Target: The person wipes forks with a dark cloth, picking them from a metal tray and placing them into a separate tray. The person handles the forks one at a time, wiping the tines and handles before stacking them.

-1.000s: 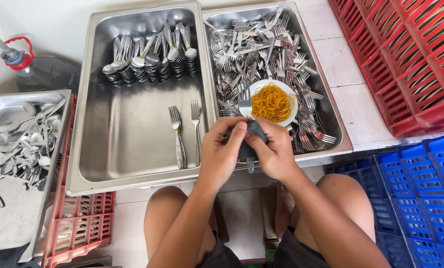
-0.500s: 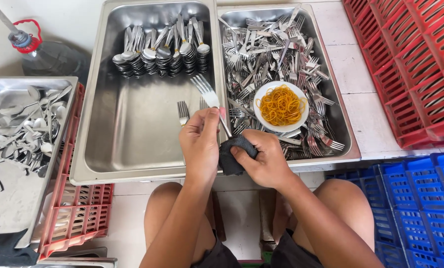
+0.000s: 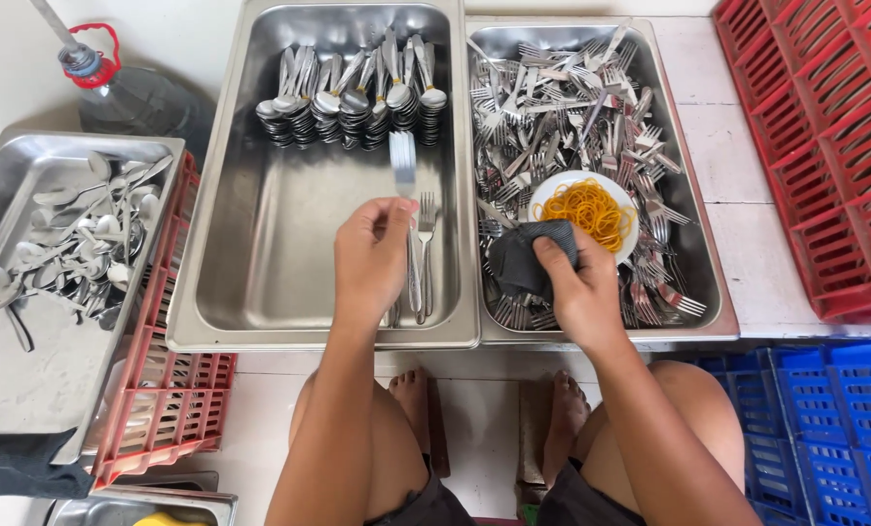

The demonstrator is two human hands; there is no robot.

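The left hand (image 3: 372, 255) holds a shiny steel fork (image 3: 404, 185) in a closed grip over the middle rectangular steel tray (image 3: 260, 292), tines pointing toward the stacked spoons (image 3: 352, 97) along its far edge. Most of that tray's floor lies bare. The right hand (image 3: 576, 292) clutches a dark grey cloth (image 3: 523, 258) over the right-hand steel tray of loose forks (image 3: 591, 107), just beside a white bowl of orange rubber bands (image 3: 586, 209).

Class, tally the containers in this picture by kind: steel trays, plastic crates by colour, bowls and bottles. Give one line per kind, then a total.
Steel trays: 4, one only partly in view
Red crates: 2
Blue crates: 1
White bowls: 1
Plastic bottles: 1
Total: 9
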